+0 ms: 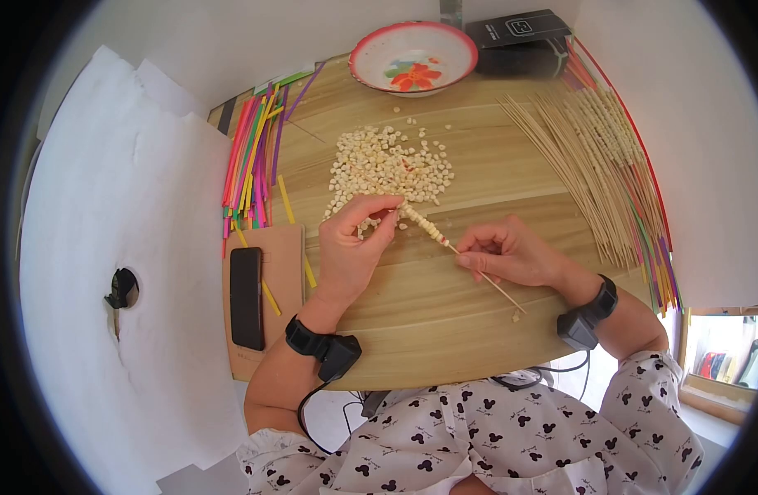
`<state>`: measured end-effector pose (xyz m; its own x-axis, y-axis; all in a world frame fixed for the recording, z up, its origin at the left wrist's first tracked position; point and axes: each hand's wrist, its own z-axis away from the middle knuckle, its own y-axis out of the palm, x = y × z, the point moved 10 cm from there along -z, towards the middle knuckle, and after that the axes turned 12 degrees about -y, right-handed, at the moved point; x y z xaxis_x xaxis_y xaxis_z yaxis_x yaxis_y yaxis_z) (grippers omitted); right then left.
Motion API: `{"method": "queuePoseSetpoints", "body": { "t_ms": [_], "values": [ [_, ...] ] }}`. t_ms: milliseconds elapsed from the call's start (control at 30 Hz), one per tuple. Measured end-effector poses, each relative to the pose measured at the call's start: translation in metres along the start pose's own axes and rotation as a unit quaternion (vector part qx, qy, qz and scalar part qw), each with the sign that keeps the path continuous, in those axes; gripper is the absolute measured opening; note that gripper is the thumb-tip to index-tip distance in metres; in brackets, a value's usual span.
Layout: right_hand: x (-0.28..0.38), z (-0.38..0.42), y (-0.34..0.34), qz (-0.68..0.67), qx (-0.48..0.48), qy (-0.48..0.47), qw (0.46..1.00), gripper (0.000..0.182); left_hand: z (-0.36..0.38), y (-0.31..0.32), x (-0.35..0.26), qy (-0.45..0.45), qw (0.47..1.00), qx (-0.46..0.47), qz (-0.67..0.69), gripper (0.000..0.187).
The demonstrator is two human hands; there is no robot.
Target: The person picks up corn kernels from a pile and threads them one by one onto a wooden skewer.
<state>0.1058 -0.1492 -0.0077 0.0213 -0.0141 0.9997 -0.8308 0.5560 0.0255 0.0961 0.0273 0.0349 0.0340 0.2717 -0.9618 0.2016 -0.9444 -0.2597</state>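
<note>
A thin wooden skewer (502,292) slants across the middle of the table, its upper part threaded with a row of pale corn kernels (424,225). My right hand (511,252) is closed, pinching the skewer just below that row. At the upper end of the skewer, my left hand (358,243) has thumb and index finger closed on a corn kernel, which the fingertips mostly cover. Right behind my left fingertips spreads a loose pile of corn kernels (387,169), a few of them reddish.
Colored strips (251,161) lie at the left, above a brown notebook (288,256) bearing a black phone (247,297). A red-rimmed enamel basin (366,70) and a black box (519,45) stand at the back. Bare and loaded skewers (581,177) fill the right side. White panels flank the table.
</note>
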Motion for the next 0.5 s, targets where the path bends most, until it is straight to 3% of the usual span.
{"method": "queuePoseSetpoints", "body": {
  "t_ms": [300,500],
  "values": [
    [-0.001,0.000,0.000,-0.006,-0.001,-0.004,1.000,0.015,0.001,0.005,0.000,0.004,1.000,0.028,-0.011,0.023],
    [-0.003,-0.003,-0.010,-0.044,-0.054,-0.010,0.998,0.013,-0.004,-0.008,0.002,-0.008,1.000,-0.026,0.003,0.023]
  ]
}}
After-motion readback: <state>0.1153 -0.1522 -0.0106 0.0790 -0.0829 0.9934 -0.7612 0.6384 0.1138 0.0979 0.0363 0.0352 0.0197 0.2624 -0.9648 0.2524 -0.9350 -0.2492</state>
